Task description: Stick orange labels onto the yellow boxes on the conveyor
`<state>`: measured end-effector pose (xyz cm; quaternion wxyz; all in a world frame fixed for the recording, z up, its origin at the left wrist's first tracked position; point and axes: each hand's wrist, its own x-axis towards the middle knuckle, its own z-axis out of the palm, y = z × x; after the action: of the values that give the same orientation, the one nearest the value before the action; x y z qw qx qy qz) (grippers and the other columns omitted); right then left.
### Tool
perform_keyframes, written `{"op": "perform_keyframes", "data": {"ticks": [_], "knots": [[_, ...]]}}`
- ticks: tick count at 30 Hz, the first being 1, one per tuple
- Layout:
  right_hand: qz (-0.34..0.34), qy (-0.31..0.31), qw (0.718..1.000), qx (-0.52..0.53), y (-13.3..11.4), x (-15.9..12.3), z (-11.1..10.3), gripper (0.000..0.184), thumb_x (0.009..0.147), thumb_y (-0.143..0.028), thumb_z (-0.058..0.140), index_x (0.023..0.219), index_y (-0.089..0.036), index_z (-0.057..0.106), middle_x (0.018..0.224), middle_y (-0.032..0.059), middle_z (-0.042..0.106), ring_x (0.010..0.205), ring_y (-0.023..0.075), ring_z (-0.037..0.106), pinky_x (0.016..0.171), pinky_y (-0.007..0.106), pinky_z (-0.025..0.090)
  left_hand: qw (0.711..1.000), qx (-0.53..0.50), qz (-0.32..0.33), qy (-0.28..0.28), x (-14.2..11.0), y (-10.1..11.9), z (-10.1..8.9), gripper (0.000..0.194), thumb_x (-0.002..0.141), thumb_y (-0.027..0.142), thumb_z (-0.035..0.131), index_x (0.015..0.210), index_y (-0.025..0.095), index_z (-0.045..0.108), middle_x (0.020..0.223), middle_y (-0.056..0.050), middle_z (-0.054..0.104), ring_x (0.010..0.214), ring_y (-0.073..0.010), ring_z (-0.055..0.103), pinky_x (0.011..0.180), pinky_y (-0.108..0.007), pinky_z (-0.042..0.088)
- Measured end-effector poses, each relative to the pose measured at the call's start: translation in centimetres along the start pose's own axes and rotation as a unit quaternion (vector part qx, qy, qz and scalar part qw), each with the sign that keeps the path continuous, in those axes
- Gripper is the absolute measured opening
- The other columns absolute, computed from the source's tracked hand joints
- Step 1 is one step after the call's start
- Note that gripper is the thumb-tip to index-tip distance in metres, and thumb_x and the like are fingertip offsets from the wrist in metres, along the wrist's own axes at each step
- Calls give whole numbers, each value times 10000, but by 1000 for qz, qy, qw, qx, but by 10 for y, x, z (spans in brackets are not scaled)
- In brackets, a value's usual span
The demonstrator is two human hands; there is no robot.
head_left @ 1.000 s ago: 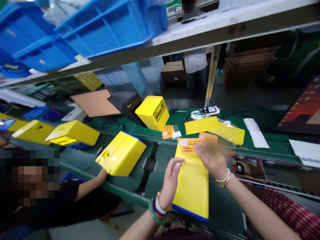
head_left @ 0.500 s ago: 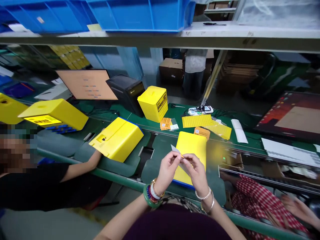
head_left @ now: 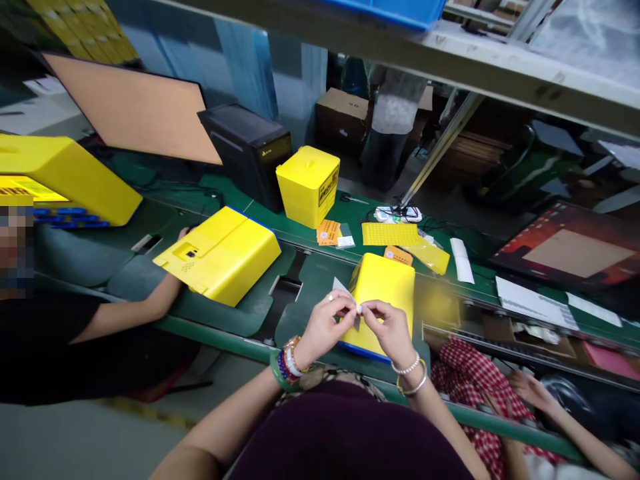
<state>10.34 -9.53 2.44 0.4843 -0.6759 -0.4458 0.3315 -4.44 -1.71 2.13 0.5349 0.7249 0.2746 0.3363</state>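
Both our hands are in a pinch, tips nearly meeting. Our left hand (head_left: 324, 325) has thumb and index pressed together on a thin grey piece (head_left: 343, 288), one pointed end sticking up past the fingers. Our right hand (head_left: 393, 328) has thumb and index closed on a small white bit (head_left: 359, 309) right where the two hands meet; too small for us to tell what it is.

Directly under and beyond the grip we have a yellow box (head_left: 387, 283) with a blue bottom edge, lying on the green conveyor plate (head_left: 313, 300).

Left of the grip, well apart: second yellow box (head_left: 225, 257) on its own plate, a co-worker's hand (head_left: 185, 233) at its far side.

Past the grip, on the green bench: upright yellow bin (head_left: 310, 187) with a black-framed label, orange cards (head_left: 327, 231) and a small clear packet (head_left: 345, 241) in front of it. Straight beyond our box, we see one more orange card (head_left: 398, 254), then yellow sticker sheets (head_left: 390, 234). White power strip (head_left: 399, 214) sits behind those. Right of the sheets, a white paper strip (head_left: 461, 260).
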Motion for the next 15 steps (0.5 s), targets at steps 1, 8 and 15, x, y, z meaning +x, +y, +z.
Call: {"op": "perform_keyframes", "data": {"ticks": [1, 8, 15], "knots": [[15, 10, 1000, 21, 5, 4, 0, 227, 817, -399, 637, 777, -184, 699, 761, 36, 719, 698, 167, 657, 693, 293, 533, 1000, -23, -18, 0, -1, -8, -6, 158, 867, 273, 574, 775, 162, 641, 905, -70, 591, 842, -161, 577, 705, -252, 501], [101, 203, 970, 88, 53, 32, -38, 258, 709, -427, 694, 718, -171, 664, 656, 19, 684, 612, 165, 654, 611, 305, 552, 964, -54, -242, 100, -35, -124, -56, 183, 791, 339, 576, 729, 167, 578, 781, -14, 553, 742, -144, 561, 694, -265, 528], [97, 322, 931, 139, 51, 29, -61, 233, 650, -323, 763, 771, -143, 678, 639, -10, 664, 531, 113, 621, 540, 236, 524, 894, 111, -419, 112, -93, -209, -64, 168, 709, 220, 584, 583, 185, 478, 575, 23, 477, 704, -172, 541, 760, -298, 441]]}}
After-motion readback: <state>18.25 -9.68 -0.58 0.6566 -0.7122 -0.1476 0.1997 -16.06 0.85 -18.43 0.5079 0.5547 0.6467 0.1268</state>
